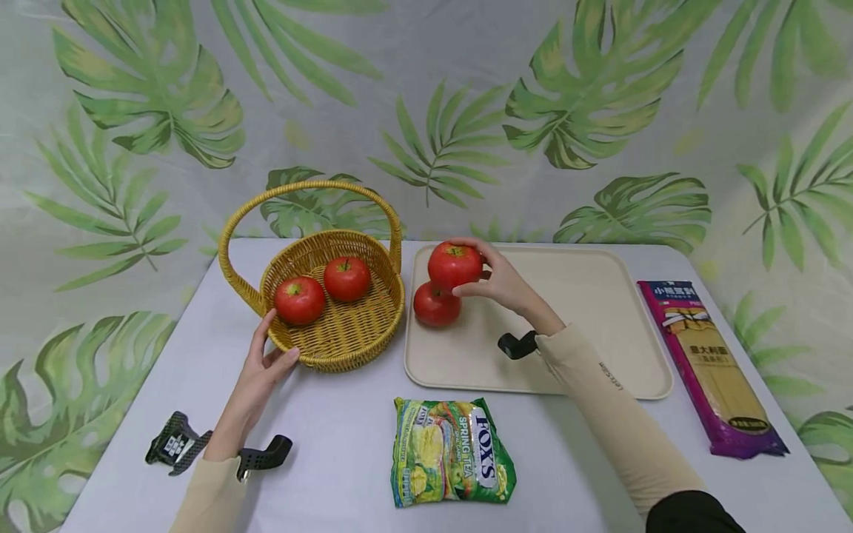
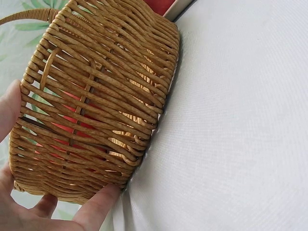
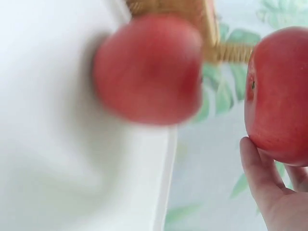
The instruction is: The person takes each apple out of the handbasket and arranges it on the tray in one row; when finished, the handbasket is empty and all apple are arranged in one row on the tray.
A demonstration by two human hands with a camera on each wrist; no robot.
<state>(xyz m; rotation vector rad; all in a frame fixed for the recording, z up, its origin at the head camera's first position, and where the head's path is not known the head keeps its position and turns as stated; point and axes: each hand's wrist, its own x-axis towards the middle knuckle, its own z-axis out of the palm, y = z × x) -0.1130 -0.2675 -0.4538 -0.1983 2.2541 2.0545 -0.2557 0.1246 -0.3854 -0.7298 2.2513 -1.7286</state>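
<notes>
My right hand (image 1: 496, 277) holds a red apple (image 1: 455, 266) between thumb and fingers, raised at the left side of the beige tray (image 1: 566, 326). Just under it in the head view, a second apple (image 1: 436, 305) sits on the tray; the right wrist view shows this lower apple (image 3: 147, 70) blurred, apart from the held apple (image 3: 281, 96). My left hand (image 1: 260, 377) grips the near left side of the yellow wicker basket (image 1: 333, 355), thumb and fingers spread around its wall (image 2: 106, 86). Inside the basket lie two apples, one at the left (image 1: 300, 300) and one farther back (image 1: 346, 279).
A green Fox's candy bag (image 1: 453, 451) lies in front of the tray. To the tray's right is a purple pasta packet (image 1: 713, 363). The basket's tall handle (image 1: 313, 186) arches above it. Behind the white table (image 1: 333, 459) hangs a leaf-patterned cloth (image 1: 453, 59).
</notes>
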